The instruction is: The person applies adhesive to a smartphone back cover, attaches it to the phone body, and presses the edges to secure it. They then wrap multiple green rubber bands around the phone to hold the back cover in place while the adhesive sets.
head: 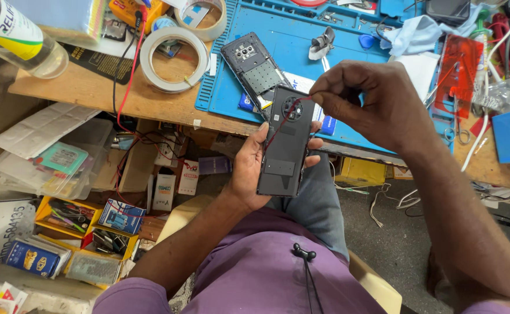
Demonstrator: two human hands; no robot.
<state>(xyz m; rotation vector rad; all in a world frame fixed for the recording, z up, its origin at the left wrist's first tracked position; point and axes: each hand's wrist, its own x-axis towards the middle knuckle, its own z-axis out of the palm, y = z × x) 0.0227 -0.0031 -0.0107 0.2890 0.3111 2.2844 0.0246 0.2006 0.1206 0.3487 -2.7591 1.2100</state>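
My left hand grips a dark phone back cover from beneath, its inner side up, with a round camera opening near the top. My right hand is above it, fingertips pinched on a thin red strip that runs down along the cover's left edge. On the blue work mat just beyond lies an opened phone body with its cameras and metal shield showing.
Two rolls of tape sit on the wooden bench, with a clear bottle at the far left. Red translucent sheet, cloths and cables crowd the right. Plastic trays and small boxes fill shelves below the bench.
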